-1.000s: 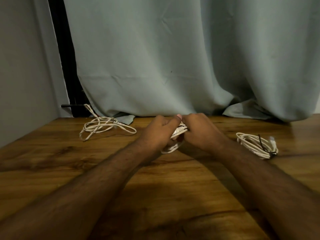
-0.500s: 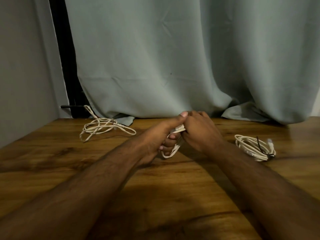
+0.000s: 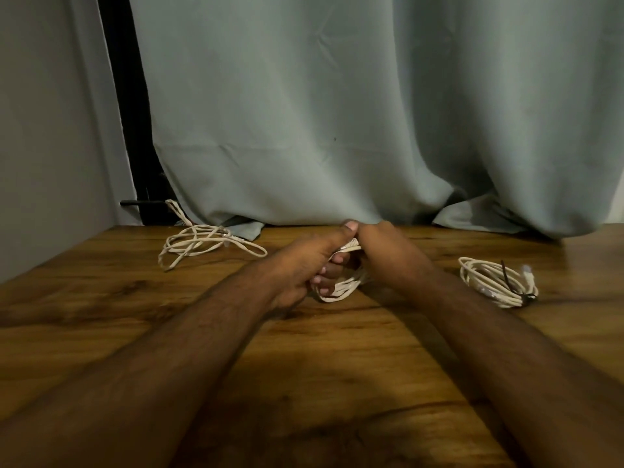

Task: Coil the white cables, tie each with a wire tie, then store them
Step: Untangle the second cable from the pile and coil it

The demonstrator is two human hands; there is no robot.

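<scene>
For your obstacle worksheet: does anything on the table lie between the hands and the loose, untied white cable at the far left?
Nothing visible does. Both the left hand and right hand hold a coiled cable at mid-table; bare wooden table separates them from the loose cable. The tied coil lies on the opposite side.

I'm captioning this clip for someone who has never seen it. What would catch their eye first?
First, the two hands meeting at mid-table: the left hand and right hand both grip a coiled white cable. To the right lies a tied coil bound with a dark wire tie; at far left, near the curtain, a loose cable sprawls on the wooden table.
</scene>
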